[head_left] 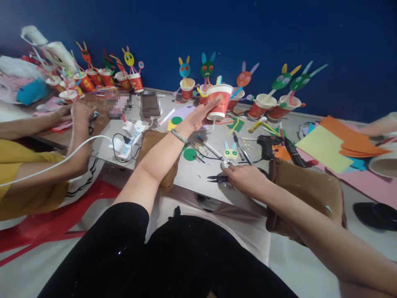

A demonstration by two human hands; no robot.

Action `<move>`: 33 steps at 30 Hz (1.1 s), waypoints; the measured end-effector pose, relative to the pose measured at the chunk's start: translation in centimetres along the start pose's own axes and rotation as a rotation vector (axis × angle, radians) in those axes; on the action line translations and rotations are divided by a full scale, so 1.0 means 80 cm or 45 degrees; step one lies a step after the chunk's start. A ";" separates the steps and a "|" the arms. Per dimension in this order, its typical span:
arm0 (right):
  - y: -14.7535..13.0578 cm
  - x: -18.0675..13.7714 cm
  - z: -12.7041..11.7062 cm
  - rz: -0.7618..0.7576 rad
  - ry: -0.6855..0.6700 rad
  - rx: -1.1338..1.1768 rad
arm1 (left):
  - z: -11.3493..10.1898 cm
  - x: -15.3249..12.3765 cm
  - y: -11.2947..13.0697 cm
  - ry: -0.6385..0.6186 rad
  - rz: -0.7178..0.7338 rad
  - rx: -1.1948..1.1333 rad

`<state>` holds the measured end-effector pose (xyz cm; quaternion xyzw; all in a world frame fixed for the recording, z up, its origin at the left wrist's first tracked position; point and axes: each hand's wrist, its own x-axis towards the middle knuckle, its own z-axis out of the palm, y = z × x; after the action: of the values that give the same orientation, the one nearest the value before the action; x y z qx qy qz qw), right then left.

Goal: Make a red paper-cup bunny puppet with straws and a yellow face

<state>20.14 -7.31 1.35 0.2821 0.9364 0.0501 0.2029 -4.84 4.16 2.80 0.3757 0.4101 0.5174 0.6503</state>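
Note:
My left hand (200,116) grips a red paper cup (219,103) with a white rim, lifted above the table. Colored strips rise from the cup's mouth, and a pale stub sticks out below its base. Low over the front of the table, my right hand (243,177) is closed on small black scissors (217,179), their blades pointing left. Beside those fingers is a whitish roll of tape (227,164). A pale yellow paper rabbit head (230,153) with blue ears lies just behind it.
Red cups with paper animal heads (262,105) line the blue wall. A black glue gun (269,147), pens and paper scraps lie to the right. On the left are a power strip (125,149) and another person's hands (82,111). Colored paper (331,145) is stacked at right.

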 end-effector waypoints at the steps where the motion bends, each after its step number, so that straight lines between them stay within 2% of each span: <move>1: -0.001 0.000 -0.002 -0.004 -0.025 0.018 | 0.001 -0.001 0.001 0.004 -0.025 -0.007; 6: -0.002 -0.005 -0.010 -0.031 -0.104 0.128 | 0.005 -0.006 0.006 -0.008 -0.052 -0.096; 13: -0.018 -0.003 -0.011 0.047 -0.155 0.051 | 0.008 -0.005 0.005 -0.033 -0.119 -0.134; 20: -0.030 0.011 -0.011 0.124 -0.229 0.062 | 0.007 -0.009 -0.003 -0.105 -0.026 -0.071; 24: 0.003 0.012 -0.029 0.071 -0.167 0.219 | 0.006 -0.011 -0.004 -0.125 -0.005 -0.054; 29: 0.078 0.025 -0.061 0.169 0.122 0.665 | 0.007 -0.006 -0.001 -0.076 -0.030 -0.113; 31: 0.099 0.036 -0.063 0.202 0.280 0.812 | 0.007 -0.005 -0.001 -0.075 -0.032 -0.125; 33: 0.110 0.048 -0.056 0.235 0.368 0.958 | 0.008 -0.005 -0.001 -0.100 -0.028 -0.124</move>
<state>19.89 2.27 5.89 0.4094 0.8790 -0.2386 -0.0534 -4.30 3.71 3.02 0.3592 0.3627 0.5144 0.6891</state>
